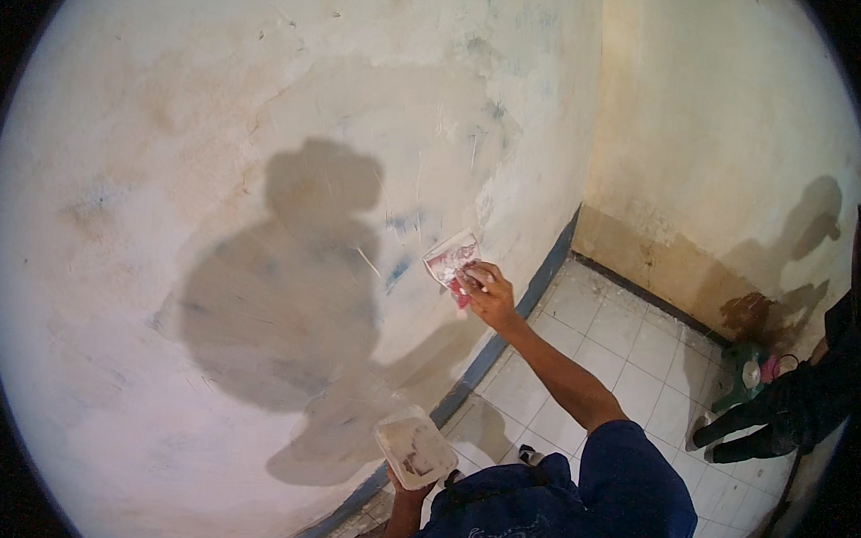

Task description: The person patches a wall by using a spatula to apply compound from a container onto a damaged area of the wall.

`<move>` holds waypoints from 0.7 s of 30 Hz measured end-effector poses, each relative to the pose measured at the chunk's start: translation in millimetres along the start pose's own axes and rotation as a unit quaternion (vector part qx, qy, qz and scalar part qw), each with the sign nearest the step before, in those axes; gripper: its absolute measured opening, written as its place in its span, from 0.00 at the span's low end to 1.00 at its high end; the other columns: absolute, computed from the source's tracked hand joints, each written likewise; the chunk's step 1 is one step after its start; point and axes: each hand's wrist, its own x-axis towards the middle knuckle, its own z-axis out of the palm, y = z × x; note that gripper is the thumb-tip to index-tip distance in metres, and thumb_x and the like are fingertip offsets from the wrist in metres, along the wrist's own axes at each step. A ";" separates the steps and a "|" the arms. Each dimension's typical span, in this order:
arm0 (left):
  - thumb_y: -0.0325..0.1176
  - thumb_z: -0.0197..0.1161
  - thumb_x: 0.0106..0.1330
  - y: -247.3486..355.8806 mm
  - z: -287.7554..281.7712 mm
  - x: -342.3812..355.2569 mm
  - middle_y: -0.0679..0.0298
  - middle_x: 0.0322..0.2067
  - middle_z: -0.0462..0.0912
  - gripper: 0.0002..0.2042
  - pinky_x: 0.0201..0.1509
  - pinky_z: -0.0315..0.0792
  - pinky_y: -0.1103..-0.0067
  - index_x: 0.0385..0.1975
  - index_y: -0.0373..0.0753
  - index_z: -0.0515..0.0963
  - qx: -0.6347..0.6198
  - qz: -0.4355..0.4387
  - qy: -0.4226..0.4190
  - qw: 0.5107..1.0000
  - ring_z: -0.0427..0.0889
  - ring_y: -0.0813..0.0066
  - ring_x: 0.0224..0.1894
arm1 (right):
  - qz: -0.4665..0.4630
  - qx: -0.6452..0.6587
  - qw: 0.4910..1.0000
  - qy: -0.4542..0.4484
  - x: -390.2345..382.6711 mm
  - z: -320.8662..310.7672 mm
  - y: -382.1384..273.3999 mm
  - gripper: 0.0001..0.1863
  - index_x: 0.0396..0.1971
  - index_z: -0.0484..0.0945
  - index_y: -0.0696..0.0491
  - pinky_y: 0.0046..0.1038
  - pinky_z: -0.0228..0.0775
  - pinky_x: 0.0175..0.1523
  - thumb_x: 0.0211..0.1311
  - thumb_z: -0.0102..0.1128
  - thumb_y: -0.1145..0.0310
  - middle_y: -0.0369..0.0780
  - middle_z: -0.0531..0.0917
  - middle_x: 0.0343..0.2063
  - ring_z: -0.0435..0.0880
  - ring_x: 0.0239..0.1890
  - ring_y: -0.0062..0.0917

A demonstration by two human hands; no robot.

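Note:
My right hand is closed around a flat red putty scraper smeared with white paste. The scraper's broad edge lies at the wall, which has patchy filler, brown stains and blue marks. Lower down, my left hand holds a shallow rectangular plastic tub from beneath. Whitish paste and dark streaks coat the tub's inside. Most of the left hand's fingers are hidden under the tub.
A dark blue baseboard edges the white tiled floor. At the right, another person in dark trousers is near a green object by the yellowish side wall. My shadow falls across the wall.

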 end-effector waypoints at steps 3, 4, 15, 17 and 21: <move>0.55 0.72 0.45 -6.0 -3.4 0.2 0.59 0.52 0.75 0.40 0.56 0.66 0.57 0.59 0.45 0.66 0.132 0.045 0.064 0.988 0.74 0.55 0.54 | 0.006 0.068 0.997 0.035 24.5 -17.4 7.2 0.22 0.43 0.82 0.47 0.28 0.78 0.37 0.43 0.66 0.80 0.38 0.79 0.43 0.79 0.42 0.33; 0.53 0.76 0.41 -9.1 -4.3 0.9 0.59 0.49 0.78 0.40 0.53 0.70 0.60 0.56 0.44 0.69 0.185 0.063 0.089 0.977 0.77 0.56 0.50 | 0.016 0.045 0.997 0.063 47.9 -21.1 13.4 0.23 0.43 0.82 0.48 0.27 0.76 0.35 0.42 0.67 0.80 0.38 0.79 0.43 0.78 0.41 0.33; 0.48 0.73 0.47 47.4 19.1 5.2 0.60 0.52 0.77 0.36 0.62 0.66 0.62 0.57 0.43 0.69 -0.159 0.012 0.084 0.984 0.74 0.60 0.57 | 0.057 -0.100 0.993 -0.013 46.4 21.0 32.0 0.17 0.43 0.80 0.51 0.31 0.77 0.44 0.50 0.61 0.79 0.41 0.78 0.43 0.77 0.45 0.37; 0.48 0.72 0.48 44.0 19.6 6.3 0.61 0.52 0.77 0.34 0.63 0.66 0.65 0.57 0.45 0.70 -0.439 -0.082 0.059 0.893 0.74 0.63 0.58 | 0.044 -0.036 0.998 -0.005 6.7 12.0 20.6 0.20 0.45 0.80 0.50 0.33 0.78 0.44 0.49 0.62 0.80 0.40 0.79 0.43 0.77 0.44 0.37; 0.50 0.71 0.49 18.7 25.1 11.4 0.65 0.54 0.77 0.34 0.63 0.65 0.66 0.57 0.47 0.70 -0.405 -0.056 0.041 0.912 0.73 0.65 0.58 | 0.095 0.174 0.980 0.030 6.5 -11.7 24.6 0.24 0.48 0.79 0.49 0.32 0.77 0.42 0.47 0.63 0.82 0.39 0.79 0.42 0.76 0.42 0.34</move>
